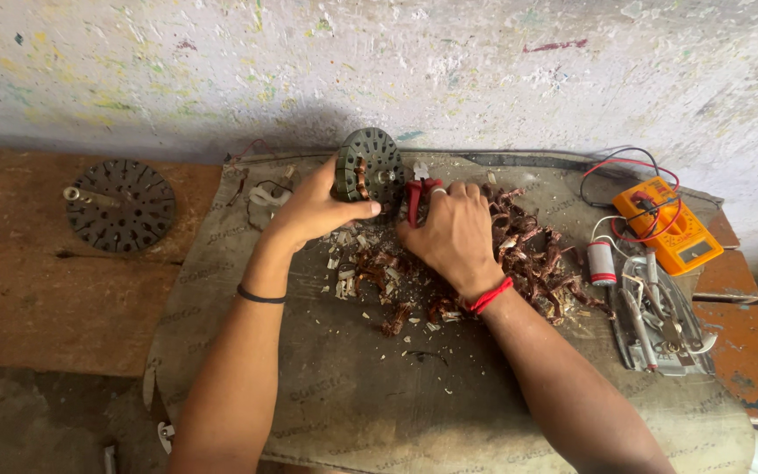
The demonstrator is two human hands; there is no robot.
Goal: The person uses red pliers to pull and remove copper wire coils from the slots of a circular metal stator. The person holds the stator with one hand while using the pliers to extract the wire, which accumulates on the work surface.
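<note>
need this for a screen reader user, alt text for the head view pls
A person's left hand holds a round slotted motor stator upright on a cloth-covered table, while the right hand grips red-handled pliers against it. Cut copper wire lies around.

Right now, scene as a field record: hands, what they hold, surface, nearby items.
left hand: grips a round slotted motor stator, held on edge
right hand: closed on red-handled pliers, tips at the stator
surface: brown sackcloth over a worn bench
debris: pulled copper windings and pale scraps by the right hand
left side: second slotted disc lying flat
right side: orange multimeter with leads, white capacitor, tool tray
</note>
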